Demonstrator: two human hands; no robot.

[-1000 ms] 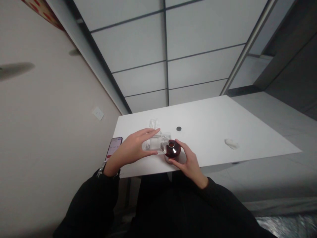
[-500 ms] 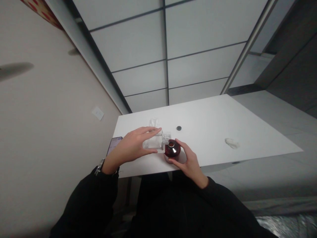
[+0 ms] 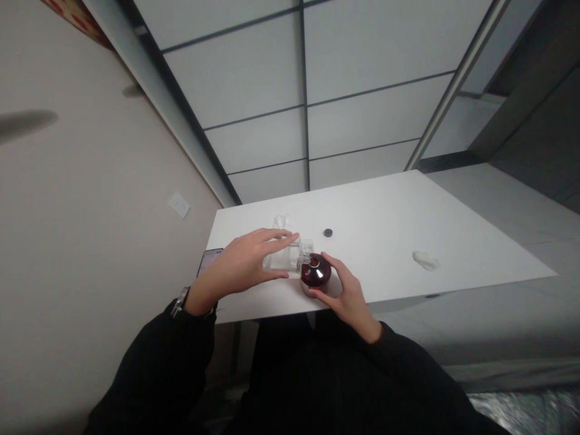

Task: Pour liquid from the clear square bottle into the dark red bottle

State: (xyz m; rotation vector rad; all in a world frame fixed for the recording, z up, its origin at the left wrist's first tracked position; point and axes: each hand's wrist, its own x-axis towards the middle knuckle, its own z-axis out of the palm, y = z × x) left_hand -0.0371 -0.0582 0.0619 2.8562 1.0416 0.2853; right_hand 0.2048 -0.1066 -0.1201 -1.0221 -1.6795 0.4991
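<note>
White table (image 3: 380, 229), glossy dark-red bottle (image 3: 316, 274).

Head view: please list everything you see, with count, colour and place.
table: 1, white, centre
round bottle: 1, dark red, table's near side
clear bottle: 1, colourless, sideways, neck at round bottle's mouth
disc: 1, dark grey, beyond bottles
crumpled piece: 1, white, table's right part
phone: 1, dark-rimmed, table's left edge
unclear item: 1, whitish, table's far left
socket: 1, white, left wall
panelled front: 1, pale, dark strips, beyond table
patterned item: 1, red and yellow, top left
shiny item: 1, silvery, bottom right
floor: 1, grey, right
wristband: 1, silvery, left wrist
sleeves: 2, black, both arms
left hand: 1, bare, on clear bottle
right hand: 1, bare, on round bottle
</note>
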